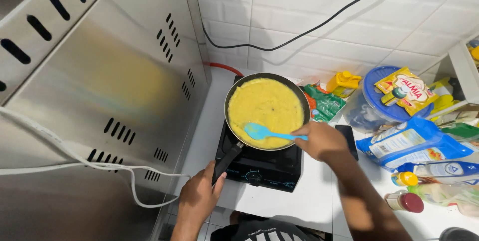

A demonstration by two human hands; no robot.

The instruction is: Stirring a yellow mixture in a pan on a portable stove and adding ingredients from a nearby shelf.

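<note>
A black frying pan point(232, 96) sits on a black single-burner stove point(269, 167) and is filled with a round yellow omelette point(267, 105). My left hand point(200, 194) grips the end of the pan's black handle point(227, 160) at the stove's near left corner. Over the pan's near right rim, my right hand point(322, 140) holds a blue spatula point(263, 132); its blade lies on the omelette's near edge.
A large steel appliance point(100, 86) with vent slots fills the left, with white cables across it. To the right lie a dark phone point(346, 136), a green packet point(324, 104), a blue-lidded tub point(371, 106), refill pouches and small bottles point(405, 201). White tiled wall behind.
</note>
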